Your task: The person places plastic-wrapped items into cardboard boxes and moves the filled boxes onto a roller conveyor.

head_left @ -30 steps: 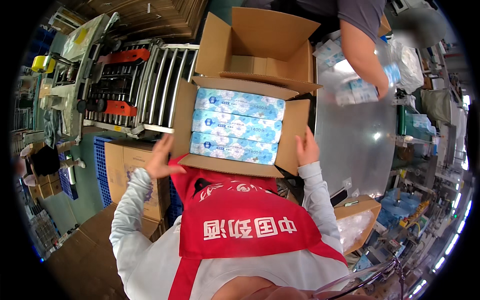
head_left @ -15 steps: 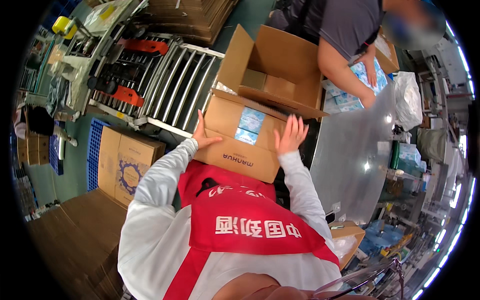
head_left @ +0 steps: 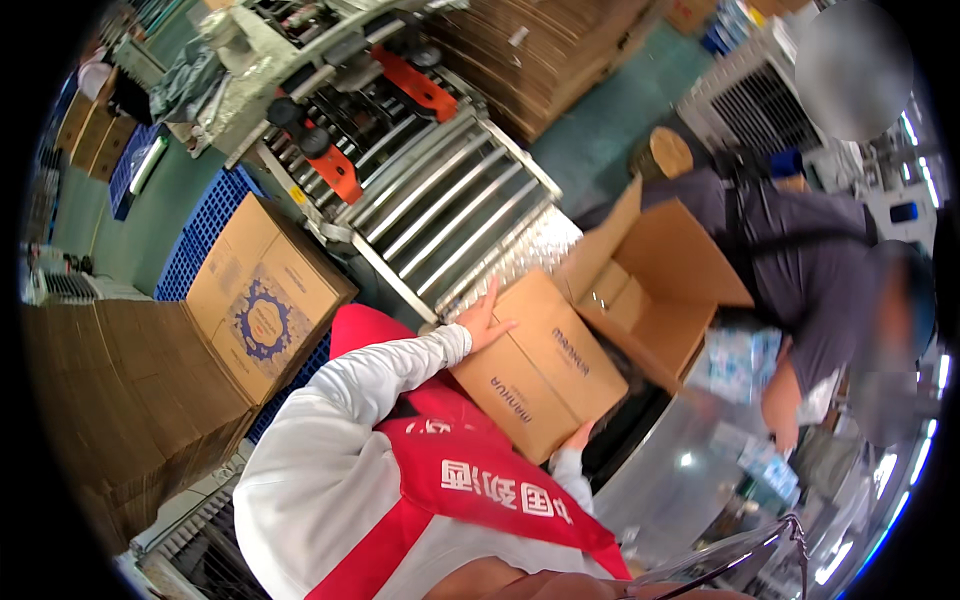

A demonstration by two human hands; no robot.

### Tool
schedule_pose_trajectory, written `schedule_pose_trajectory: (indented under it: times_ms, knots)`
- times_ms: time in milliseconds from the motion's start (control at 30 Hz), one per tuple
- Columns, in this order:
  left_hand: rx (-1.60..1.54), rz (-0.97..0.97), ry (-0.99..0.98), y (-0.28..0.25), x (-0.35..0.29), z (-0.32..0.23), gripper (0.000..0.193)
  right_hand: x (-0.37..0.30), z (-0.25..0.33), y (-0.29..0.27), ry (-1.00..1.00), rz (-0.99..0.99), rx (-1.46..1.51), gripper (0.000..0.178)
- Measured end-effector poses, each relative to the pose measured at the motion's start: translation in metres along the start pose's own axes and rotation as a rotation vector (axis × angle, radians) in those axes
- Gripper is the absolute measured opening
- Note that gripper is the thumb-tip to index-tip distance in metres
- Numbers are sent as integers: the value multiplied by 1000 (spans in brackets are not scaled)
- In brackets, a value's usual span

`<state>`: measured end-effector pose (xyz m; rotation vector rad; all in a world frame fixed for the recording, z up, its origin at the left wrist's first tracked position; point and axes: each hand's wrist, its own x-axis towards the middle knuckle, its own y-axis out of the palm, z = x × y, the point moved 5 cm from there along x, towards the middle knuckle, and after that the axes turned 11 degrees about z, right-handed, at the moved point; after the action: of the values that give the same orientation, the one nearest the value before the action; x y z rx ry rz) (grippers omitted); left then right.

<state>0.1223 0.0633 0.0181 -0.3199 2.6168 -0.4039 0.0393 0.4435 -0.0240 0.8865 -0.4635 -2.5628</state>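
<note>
A brown cardboard box (head_left: 545, 372) with its top flaps folded down lies in front of my red apron, turned at an angle. My left hand (head_left: 484, 318) grips its left end, thumb on the top and fingers along the edge. At the near right end, my right hand (head_left: 576, 441) holds the box low on its side; most of those fingers are hidden by the box. Just beyond it stands a larger open carton (head_left: 690, 262) with raised flaps, and its visible inside shows bare cardboard.
A metal roller conveyor (head_left: 440, 215) with orange brackets lies ahead to the left. Flat cartons (head_left: 265, 315) stack at my left beside a blue plastic pallet (head_left: 205, 235). At right, a co-worker's hand (head_left: 782, 415) is near blue-and-white packs (head_left: 740, 362) by a metal table (head_left: 650, 480).
My view has swung to the right. The box has turned, my right hand has moved from its top to its side, and the blue pack on top no longer shows. The co-worker's arm has shifted.
</note>
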Motion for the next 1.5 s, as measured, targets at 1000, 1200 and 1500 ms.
schedule_pose_trajectory:
  times_ms: [1000, 1200, 1500]
  knots:
    - [829, -751, 89, -382, 14, 120, 59, 319, -158, 555, 314, 650, -708, 81]
    - [388, -623, -706, -170, -128, 338, 82, 181, -225, 192, 715, 560, -1203, 29]
    - [959, 254, -860, -132, -137, 564, 66, -1, -128, -57, 1264, 502, -1619, 43]
